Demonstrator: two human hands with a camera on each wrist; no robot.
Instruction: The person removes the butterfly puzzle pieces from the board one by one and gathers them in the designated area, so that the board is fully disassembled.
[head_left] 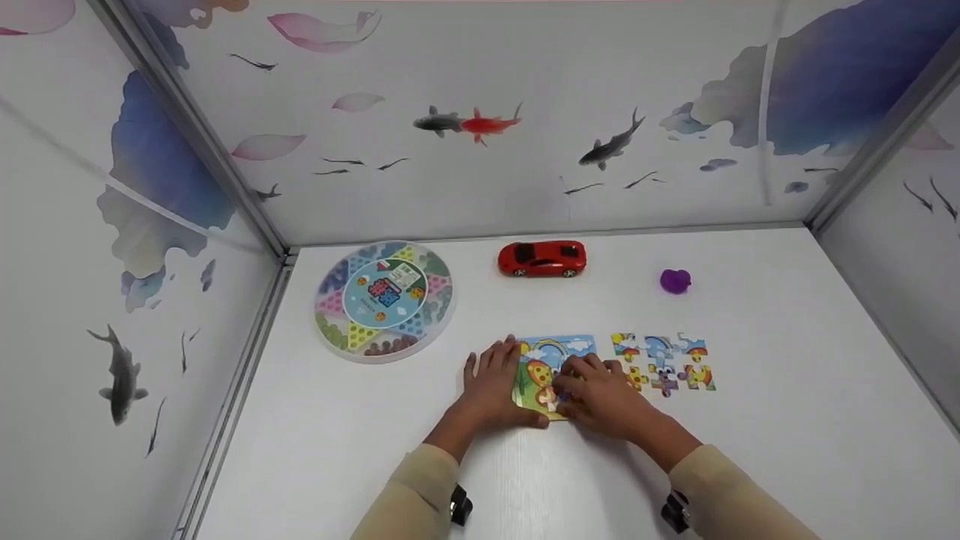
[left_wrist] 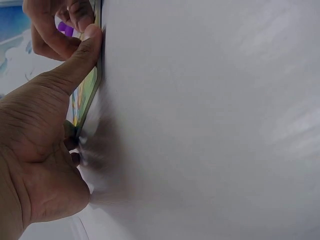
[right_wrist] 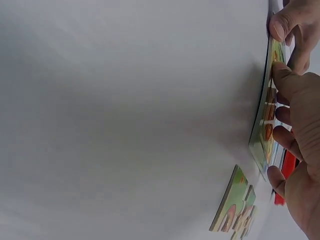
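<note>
A picture puzzle board [head_left: 538, 351] with a rainbow and mushroom houses lies flat on the white table. My left hand [head_left: 493, 388] rests along its left side, fingers stretched out and spread, thumb lying at the near edge. Over the board's right half my right hand [head_left: 606, 396] bends its fingers down to the picture, fingertips low on the surface. In the right wrist view its thumb [right_wrist: 287, 79] touches the board [right_wrist: 257, 137]; whether it pinches a piece I cannot tell. Loose puzzle pieces [head_left: 660, 347] lie in two rows just right of the board, partly behind the right hand.
A round Chinese checkers set [head_left: 384, 292] under a clear lid lies at the back left. Behind the puzzle stands a red toy car [head_left: 541, 259], with a small purple object [head_left: 675, 281] to its right. Printed wall panels [head_left: 480, 180] border the table.
</note>
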